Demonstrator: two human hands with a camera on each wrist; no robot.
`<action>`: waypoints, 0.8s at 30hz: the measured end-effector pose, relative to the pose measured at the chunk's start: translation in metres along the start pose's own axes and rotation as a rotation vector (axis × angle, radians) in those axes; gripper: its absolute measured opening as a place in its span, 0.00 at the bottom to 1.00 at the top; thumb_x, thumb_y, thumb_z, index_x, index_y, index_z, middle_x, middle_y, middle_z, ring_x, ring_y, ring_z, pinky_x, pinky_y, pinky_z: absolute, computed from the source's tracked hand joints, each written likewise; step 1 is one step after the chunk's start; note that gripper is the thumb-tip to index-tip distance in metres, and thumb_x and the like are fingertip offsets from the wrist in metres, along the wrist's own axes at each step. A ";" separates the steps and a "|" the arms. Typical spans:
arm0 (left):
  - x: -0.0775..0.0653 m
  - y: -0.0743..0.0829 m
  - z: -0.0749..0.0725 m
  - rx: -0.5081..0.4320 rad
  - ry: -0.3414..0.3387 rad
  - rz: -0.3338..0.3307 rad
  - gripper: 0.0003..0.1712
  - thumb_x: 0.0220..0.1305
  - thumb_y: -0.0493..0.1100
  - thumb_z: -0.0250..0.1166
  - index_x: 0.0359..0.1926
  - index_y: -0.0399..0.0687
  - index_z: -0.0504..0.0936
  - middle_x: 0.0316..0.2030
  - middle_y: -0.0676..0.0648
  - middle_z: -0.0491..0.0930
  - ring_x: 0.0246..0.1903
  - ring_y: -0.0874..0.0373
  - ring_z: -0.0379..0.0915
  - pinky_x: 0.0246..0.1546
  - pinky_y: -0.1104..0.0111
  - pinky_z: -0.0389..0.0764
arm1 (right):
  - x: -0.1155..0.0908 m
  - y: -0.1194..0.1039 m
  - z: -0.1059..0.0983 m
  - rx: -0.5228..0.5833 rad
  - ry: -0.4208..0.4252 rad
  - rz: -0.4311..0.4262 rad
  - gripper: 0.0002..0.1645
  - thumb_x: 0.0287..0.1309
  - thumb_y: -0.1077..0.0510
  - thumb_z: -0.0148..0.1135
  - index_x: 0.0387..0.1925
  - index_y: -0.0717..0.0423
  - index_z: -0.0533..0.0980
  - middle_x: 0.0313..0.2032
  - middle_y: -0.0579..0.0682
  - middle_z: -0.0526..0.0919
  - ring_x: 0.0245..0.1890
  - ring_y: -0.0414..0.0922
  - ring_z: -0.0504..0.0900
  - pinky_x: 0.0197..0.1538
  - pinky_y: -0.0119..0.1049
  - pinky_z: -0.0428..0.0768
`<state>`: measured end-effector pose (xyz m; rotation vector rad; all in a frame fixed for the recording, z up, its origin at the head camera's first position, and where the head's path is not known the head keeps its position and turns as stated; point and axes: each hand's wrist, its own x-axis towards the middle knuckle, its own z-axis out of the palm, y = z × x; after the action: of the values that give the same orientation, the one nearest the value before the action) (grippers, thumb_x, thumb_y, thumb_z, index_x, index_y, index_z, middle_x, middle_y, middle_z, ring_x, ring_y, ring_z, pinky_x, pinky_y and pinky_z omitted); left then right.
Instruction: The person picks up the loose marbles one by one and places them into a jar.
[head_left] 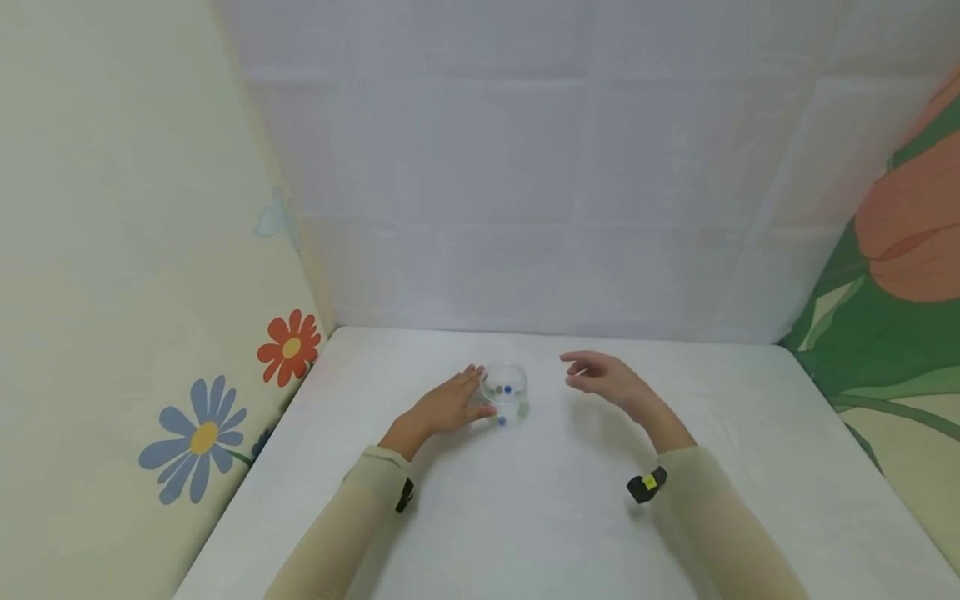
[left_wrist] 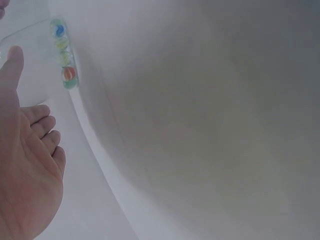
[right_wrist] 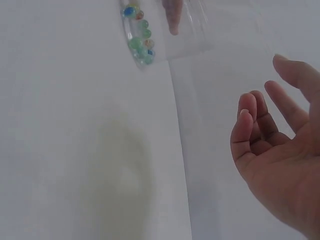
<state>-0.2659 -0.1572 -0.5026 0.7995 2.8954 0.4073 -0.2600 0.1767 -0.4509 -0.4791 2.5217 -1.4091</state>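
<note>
A clear, round cup (head_left: 504, 377) stands on the white table. Several coloured glass marbles (left_wrist: 63, 52), green, yellow, blue and orange among them, lie at its bottom. Beside the cup on its left is my left hand (head_left: 447, 404), its fingertips close at the wall and its thumb (left_wrist: 13, 62) stretched across the front. My right hand (head_left: 606, 383) is held to the right, apart from the cup, over the table. Its fingers (right_wrist: 243, 130) are loosely bent and hold nothing. Through the clear wall a fingertip (right_wrist: 173, 22) shows in the right wrist view.
The white table (head_left: 517, 517) reaches back to a pale hanging cloth (head_left: 465, 167). A cream cloth with flowers (head_left: 195, 437) borders it on the left, and another with a large tulip print (head_left: 911, 225) on the right. Each wrist wears a small black device (head_left: 647, 484).
</note>
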 end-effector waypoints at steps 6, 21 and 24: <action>0.001 -0.001 0.001 0.008 0.005 0.001 0.51 0.73 0.70 0.51 0.79 0.39 0.51 0.79 0.40 0.49 0.79 0.46 0.41 0.78 0.55 0.49 | -0.014 0.013 -0.018 -0.018 0.030 0.002 0.32 0.69 0.50 0.64 0.70 0.54 0.70 0.54 0.56 0.81 0.54 0.51 0.78 0.57 0.48 0.80; -0.001 0.001 0.002 -0.004 0.001 -0.023 0.51 0.72 0.70 0.51 0.80 0.41 0.51 0.79 0.41 0.49 0.79 0.47 0.41 0.78 0.55 0.49 | -0.049 0.052 -0.052 -0.069 0.112 0.103 0.36 0.68 0.42 0.64 0.70 0.52 0.70 0.54 0.56 0.80 0.54 0.52 0.78 0.56 0.48 0.78; -0.001 0.001 0.002 -0.005 0.006 -0.018 0.51 0.72 0.70 0.51 0.79 0.40 0.51 0.79 0.41 0.49 0.79 0.47 0.41 0.78 0.55 0.48 | -0.055 0.056 -0.056 -0.073 0.127 0.117 0.36 0.67 0.42 0.64 0.70 0.53 0.70 0.55 0.57 0.80 0.56 0.53 0.77 0.57 0.47 0.78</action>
<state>-0.2647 -0.1566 -0.5042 0.7714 2.9033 0.4159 -0.2378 0.2693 -0.4681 -0.2566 2.6603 -1.3487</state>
